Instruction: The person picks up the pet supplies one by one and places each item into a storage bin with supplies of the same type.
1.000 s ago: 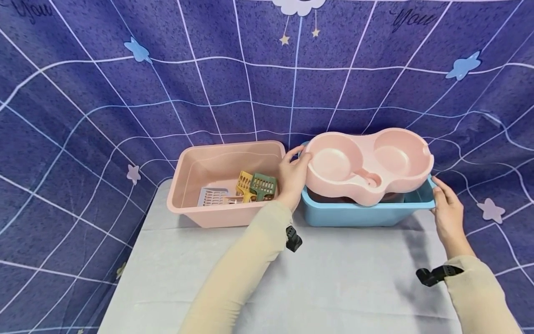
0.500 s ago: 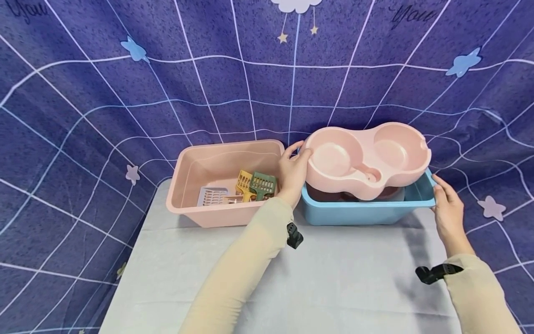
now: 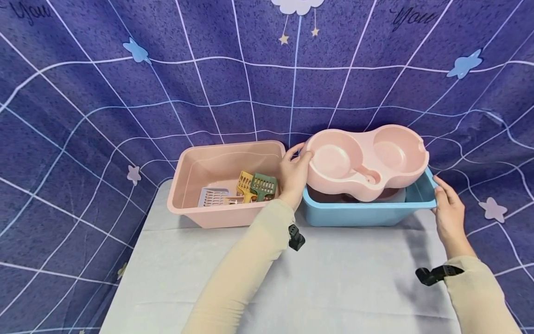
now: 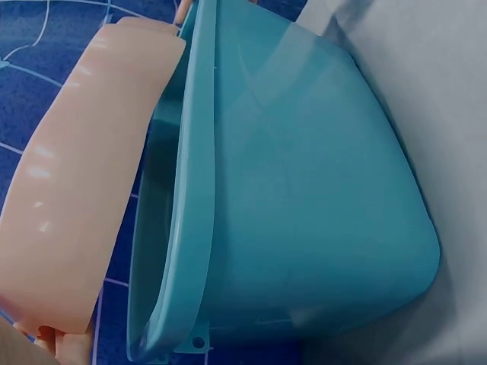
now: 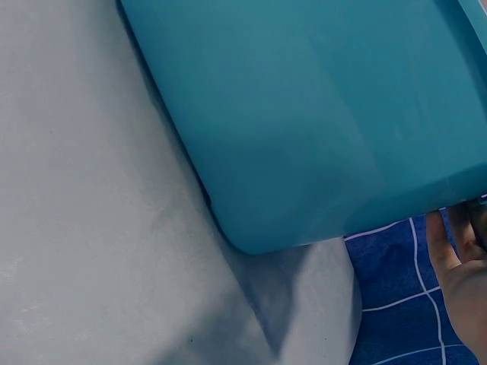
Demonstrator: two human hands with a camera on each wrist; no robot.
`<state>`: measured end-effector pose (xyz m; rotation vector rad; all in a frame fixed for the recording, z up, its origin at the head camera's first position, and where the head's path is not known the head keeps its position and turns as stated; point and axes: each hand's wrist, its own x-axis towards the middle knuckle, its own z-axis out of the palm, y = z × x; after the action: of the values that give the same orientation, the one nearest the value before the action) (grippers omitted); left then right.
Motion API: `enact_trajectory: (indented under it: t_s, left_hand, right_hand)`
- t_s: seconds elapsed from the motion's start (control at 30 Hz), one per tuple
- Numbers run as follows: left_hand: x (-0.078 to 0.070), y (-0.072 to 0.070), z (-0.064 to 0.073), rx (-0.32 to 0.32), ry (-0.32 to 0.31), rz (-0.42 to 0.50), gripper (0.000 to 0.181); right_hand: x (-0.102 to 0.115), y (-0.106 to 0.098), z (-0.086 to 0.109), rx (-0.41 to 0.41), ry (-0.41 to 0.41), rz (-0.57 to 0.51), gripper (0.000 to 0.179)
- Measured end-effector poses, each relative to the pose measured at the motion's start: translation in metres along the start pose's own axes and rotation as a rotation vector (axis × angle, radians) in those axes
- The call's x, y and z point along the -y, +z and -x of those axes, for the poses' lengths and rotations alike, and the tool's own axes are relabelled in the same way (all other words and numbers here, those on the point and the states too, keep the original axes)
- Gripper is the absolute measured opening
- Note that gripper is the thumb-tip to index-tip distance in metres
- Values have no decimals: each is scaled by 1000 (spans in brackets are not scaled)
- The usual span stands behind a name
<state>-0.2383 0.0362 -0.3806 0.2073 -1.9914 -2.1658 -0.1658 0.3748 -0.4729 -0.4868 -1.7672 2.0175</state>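
Observation:
My left hand [image 3: 294, 178] grips the left end of a pink double pet bowl [image 3: 367, 144], thumb on its rim. The bowl has two round wells and a small groove between them, and it sits tilted over a blue tub [image 3: 354, 215]. In the left wrist view the bowl's smooth side [image 4: 84, 167] stands apart from the tub's near rim [image 4: 202, 152]. At the tub's right end my right hand [image 3: 450, 211] holds the rim, fingers along the outside. Under the bowl, partly hidden, lie reddish and greyish things inside the tub.
Left of the blue tub stands a pink tub [image 3: 221, 218] holding slotted litter scoops: a yellow one [image 3: 244, 182], a green one [image 3: 263, 185] and a pale grey one [image 3: 212, 196]. Both tubs rest on a white-covered table [image 3: 350, 278], against a blue patterned curtain [image 3: 217, 83].
The pink bowl's right end has risen slightly and shifted left, showing more of the blue tub's inside. Both hands stay in nearly the same places.

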Motion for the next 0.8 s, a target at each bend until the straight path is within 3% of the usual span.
enact_trajectory:
  t_s: [0.47, 0.7, 0.8]
  left_hand:
    - [4, 5, 0, -11, -46, -32, 37]
    - [8, 10, 0, -31, -51, -1, 35]
    - [8, 11, 2, -36, -55, -44, 34]
  right_hand:
    - [0, 1, 0, -10, 8, -1, 36]
    - [0, 1, 0, -17, 11, 4, 37]
    - [-1, 1, 0, -3, 7, -29, 37]
